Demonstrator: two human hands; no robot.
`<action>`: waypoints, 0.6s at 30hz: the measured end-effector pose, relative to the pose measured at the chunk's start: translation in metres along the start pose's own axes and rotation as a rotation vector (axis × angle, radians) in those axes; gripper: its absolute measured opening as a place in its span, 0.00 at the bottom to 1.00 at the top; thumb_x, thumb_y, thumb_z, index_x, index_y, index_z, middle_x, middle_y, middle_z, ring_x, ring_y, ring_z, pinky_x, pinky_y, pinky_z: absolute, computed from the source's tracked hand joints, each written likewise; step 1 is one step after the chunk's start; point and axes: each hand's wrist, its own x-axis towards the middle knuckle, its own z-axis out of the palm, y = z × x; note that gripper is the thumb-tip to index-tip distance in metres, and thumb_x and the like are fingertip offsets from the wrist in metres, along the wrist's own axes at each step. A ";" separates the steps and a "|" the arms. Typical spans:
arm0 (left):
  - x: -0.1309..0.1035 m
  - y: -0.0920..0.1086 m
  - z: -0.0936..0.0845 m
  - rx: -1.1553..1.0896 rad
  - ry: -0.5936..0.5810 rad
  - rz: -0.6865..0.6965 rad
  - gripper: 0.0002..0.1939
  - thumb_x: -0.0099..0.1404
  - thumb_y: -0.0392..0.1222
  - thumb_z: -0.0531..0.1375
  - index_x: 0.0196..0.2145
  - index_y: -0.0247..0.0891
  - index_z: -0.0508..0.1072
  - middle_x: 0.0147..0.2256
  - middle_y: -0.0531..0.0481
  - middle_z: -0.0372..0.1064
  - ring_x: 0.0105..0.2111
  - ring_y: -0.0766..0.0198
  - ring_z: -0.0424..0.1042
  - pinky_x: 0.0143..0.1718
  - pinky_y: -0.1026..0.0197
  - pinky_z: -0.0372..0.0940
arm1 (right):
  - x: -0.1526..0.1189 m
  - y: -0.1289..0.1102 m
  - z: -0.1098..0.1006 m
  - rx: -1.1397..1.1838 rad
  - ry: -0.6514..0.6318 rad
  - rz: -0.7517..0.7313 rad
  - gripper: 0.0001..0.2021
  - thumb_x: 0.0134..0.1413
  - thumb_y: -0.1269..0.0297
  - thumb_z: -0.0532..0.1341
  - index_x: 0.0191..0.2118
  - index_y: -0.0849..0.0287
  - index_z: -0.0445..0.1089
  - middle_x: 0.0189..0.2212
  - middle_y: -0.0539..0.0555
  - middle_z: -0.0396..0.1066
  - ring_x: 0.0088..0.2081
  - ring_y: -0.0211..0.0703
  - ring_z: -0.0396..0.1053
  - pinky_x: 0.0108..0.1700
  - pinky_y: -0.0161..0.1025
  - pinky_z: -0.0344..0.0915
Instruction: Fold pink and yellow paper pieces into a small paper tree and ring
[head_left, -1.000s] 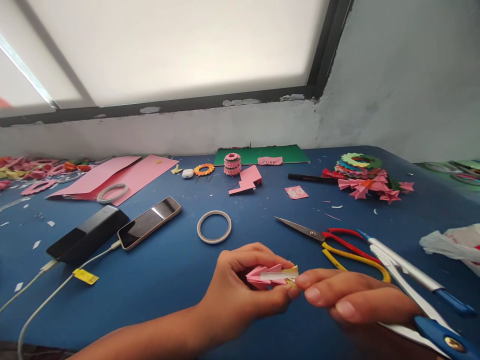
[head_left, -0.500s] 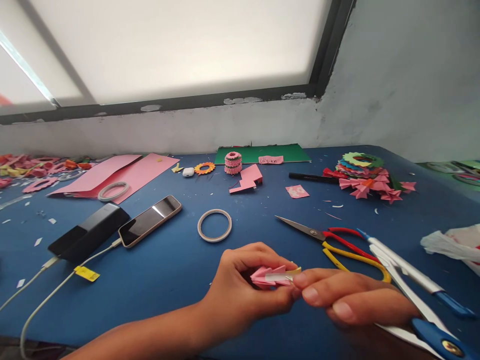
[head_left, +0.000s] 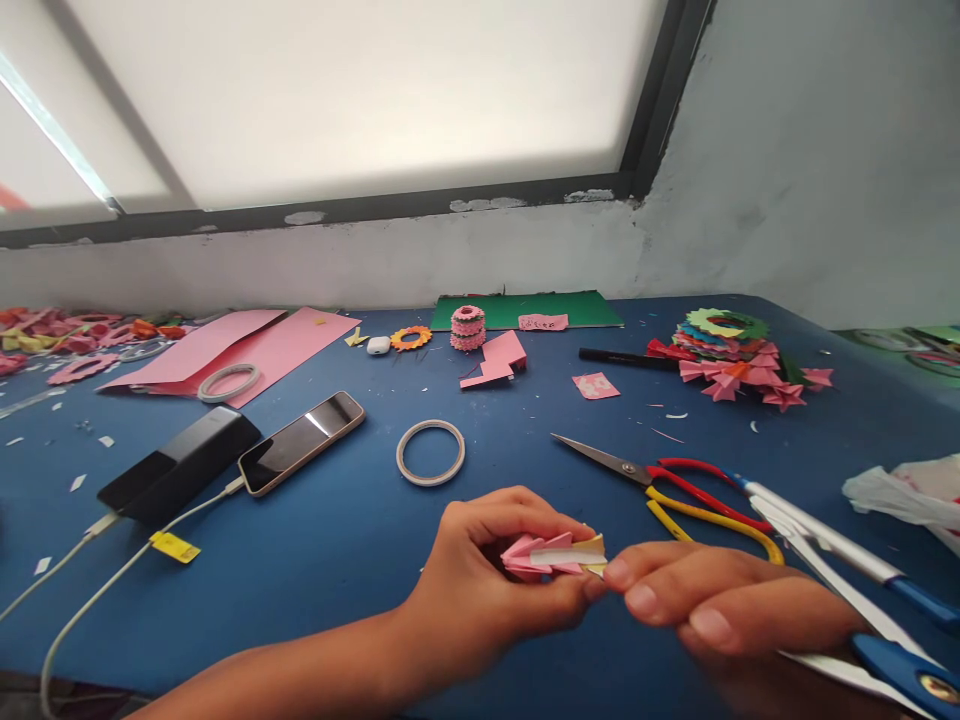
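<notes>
A small bunch of folded pink paper (head_left: 517, 558) is gripped in my left hand (head_left: 480, 570), fingers and thumb wrapped round it. Across its side runs a white strip of tape (head_left: 551, 556), with a yellow paper piece (head_left: 595, 547) at its right end. The fingertips of my right hand (head_left: 720, 600) are pinched together at that end; whether they grip a bit of tape I cannot tell. What looks like a drawing compass (head_left: 892, 655), blue-headed with white legs and a silver-and-blue pen (head_left: 825, 530), is tucked in my right hand, its grip partly hidden.
Scissors (head_left: 628, 468) with red and yellow handles lie open beyond my right hand. A tape roll (head_left: 431, 452), phone (head_left: 304, 443) and black power bank (head_left: 178, 462) sit on the blue table. Behind are pink sheets (head_left: 300, 350), paper rings (head_left: 469, 328) and paper flowers (head_left: 739, 375).
My right hand has shifted slightly right with the compass, its fingertips drawing away from the strip. More of the strip and the yellow paper shows. My left hand stays put.
</notes>
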 end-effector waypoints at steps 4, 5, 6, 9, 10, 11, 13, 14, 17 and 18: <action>-0.001 0.000 0.000 -0.016 -0.005 0.006 0.11 0.44 0.28 0.69 0.29 0.35 0.81 0.26 0.51 0.70 0.23 0.71 0.66 0.23 0.69 0.62 | -0.006 0.003 -0.004 0.012 -0.043 0.008 0.12 0.59 0.68 0.60 0.49 0.50 0.70 0.36 0.51 0.78 0.39 0.41 0.77 0.43 0.35 0.75; -0.001 0.000 0.000 -0.015 -0.006 0.006 0.12 0.44 0.27 0.69 0.29 0.35 0.81 0.26 0.51 0.70 0.23 0.71 0.66 0.24 0.70 0.62 | -0.007 0.004 -0.006 0.013 -0.061 0.001 0.13 0.59 0.69 0.60 0.50 0.50 0.69 0.37 0.51 0.78 0.40 0.41 0.77 0.43 0.36 0.75; -0.001 0.000 0.000 -0.013 -0.004 0.005 0.12 0.44 0.27 0.69 0.29 0.35 0.81 0.26 0.51 0.70 0.23 0.71 0.66 0.24 0.70 0.62 | -0.008 0.005 -0.007 0.012 -0.079 -0.005 0.14 0.59 0.69 0.60 0.50 0.50 0.69 0.38 0.50 0.78 0.41 0.41 0.76 0.44 0.36 0.75; 0.000 0.000 0.000 -0.011 0.003 0.008 0.13 0.44 0.26 0.69 0.29 0.36 0.81 0.26 0.52 0.69 0.23 0.72 0.66 0.24 0.70 0.62 | -0.009 0.006 -0.009 0.004 -0.105 -0.006 0.12 0.62 0.66 0.57 0.51 0.51 0.68 0.39 0.51 0.77 0.43 0.41 0.76 0.46 0.37 0.73; 0.000 0.000 0.000 -0.017 0.002 0.008 0.13 0.44 0.26 0.69 0.29 0.36 0.81 0.26 0.52 0.69 0.23 0.72 0.66 0.24 0.71 0.62 | -0.010 0.006 -0.010 -0.002 -0.105 -0.004 0.12 0.63 0.65 0.56 0.50 0.50 0.68 0.39 0.51 0.77 0.43 0.41 0.76 0.46 0.37 0.73; 0.000 -0.001 0.000 -0.024 0.000 0.006 0.13 0.44 0.25 0.69 0.30 0.37 0.82 0.26 0.52 0.69 0.23 0.72 0.66 0.24 0.71 0.62 | -0.010 0.006 -0.010 -0.011 -0.103 -0.003 0.12 0.63 0.65 0.56 0.50 0.50 0.68 0.39 0.51 0.77 0.43 0.41 0.76 0.46 0.37 0.73; 0.001 -0.001 0.000 -0.036 -0.004 -0.004 0.13 0.45 0.26 0.69 0.30 0.38 0.82 0.27 0.52 0.70 0.23 0.73 0.66 0.24 0.71 0.62 | -0.012 0.007 -0.009 -0.035 -0.103 -0.006 0.12 0.62 0.66 0.58 0.50 0.49 0.68 0.40 0.50 0.77 0.43 0.41 0.76 0.46 0.37 0.74; 0.001 -0.001 0.000 -0.040 -0.005 -0.008 0.13 0.45 0.26 0.69 0.30 0.38 0.82 0.27 0.52 0.70 0.23 0.73 0.66 0.23 0.71 0.62 | -0.013 0.007 -0.009 -0.049 -0.099 -0.006 0.13 0.61 0.67 0.59 0.51 0.48 0.67 0.40 0.50 0.77 0.42 0.42 0.76 0.45 0.37 0.74; 0.002 -0.001 0.001 -0.050 -0.004 -0.023 0.13 0.44 0.26 0.70 0.29 0.38 0.82 0.27 0.52 0.69 0.23 0.73 0.66 0.21 0.72 0.62 | -0.017 0.009 -0.008 -0.088 -0.085 -0.016 0.14 0.60 0.66 0.60 0.50 0.48 0.67 0.38 0.50 0.78 0.41 0.43 0.76 0.43 0.38 0.75; 0.002 -0.001 0.001 -0.059 -0.006 -0.036 0.13 0.44 0.27 0.70 0.29 0.38 0.82 0.27 0.53 0.69 0.22 0.73 0.66 0.21 0.73 0.63 | -0.018 0.009 -0.009 -0.099 -0.082 -0.021 0.13 0.60 0.65 0.59 0.50 0.47 0.67 0.38 0.50 0.78 0.40 0.43 0.77 0.42 0.37 0.76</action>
